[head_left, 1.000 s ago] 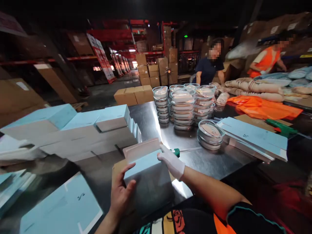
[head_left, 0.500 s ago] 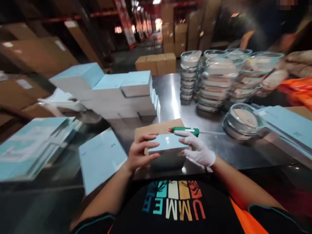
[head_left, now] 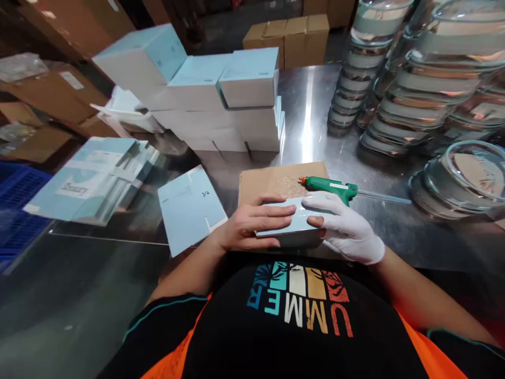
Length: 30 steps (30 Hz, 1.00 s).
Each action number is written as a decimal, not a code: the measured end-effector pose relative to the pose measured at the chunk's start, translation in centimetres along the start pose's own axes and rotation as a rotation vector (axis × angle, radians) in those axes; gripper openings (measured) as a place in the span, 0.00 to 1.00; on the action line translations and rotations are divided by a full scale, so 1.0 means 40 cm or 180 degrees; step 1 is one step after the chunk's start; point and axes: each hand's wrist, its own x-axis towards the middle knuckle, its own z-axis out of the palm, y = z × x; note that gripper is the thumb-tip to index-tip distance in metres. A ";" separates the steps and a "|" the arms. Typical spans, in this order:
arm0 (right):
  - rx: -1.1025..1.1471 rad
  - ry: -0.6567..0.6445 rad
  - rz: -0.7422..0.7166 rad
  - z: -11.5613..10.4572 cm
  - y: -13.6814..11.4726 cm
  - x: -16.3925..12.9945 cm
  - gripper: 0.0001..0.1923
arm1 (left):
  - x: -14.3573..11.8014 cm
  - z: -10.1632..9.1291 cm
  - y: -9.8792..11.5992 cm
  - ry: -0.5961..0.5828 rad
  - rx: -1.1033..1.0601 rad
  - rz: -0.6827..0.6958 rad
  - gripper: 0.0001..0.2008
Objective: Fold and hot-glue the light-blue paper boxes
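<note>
My bare left hand (head_left: 252,225) and my white-gloved right hand (head_left: 344,229) press together on a small light-blue box (head_left: 298,223) at the near edge of the steel table (head_left: 307,110). The left palm lies flat over the box's top, the right hand grips its right end. The box sits on a brown cardboard sheet (head_left: 268,181). Just beyond my right hand a green glue gun (head_left: 331,185) lies on that sheet with its nozzle pointing left.
A stack of finished light-blue boxes (head_left: 221,100) stands at the back left. Flat blue box blanks (head_left: 191,208) lie left of my hands, more (head_left: 92,176) on a lower surface. Stacks of lidded glass containers (head_left: 418,89) fill the right side. Brown cartons (head_left: 288,39) stand beyond the table.
My head has tipped down, so the co-workers left the view. The open, tilted box has been closed and brought flat toward my body, with both hands now pressing on it.
</note>
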 end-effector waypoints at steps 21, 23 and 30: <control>-0.0088 -0.0124 -0.0275 -0.003 0.001 -0.003 0.29 | -0.018 0.028 0.087 0.0918 0.1132 -0.0064 0.08; -0.0036 -0.0058 -0.0221 -0.002 -0.001 -0.003 0.27 | -0.021 0.030 0.105 0.1069 0.1365 -0.0038 0.06; 0.0039 -0.0021 -0.0156 0.003 -0.004 -0.006 0.29 | -0.047 -0.010 0.104 0.1804 0.1114 -0.0398 0.07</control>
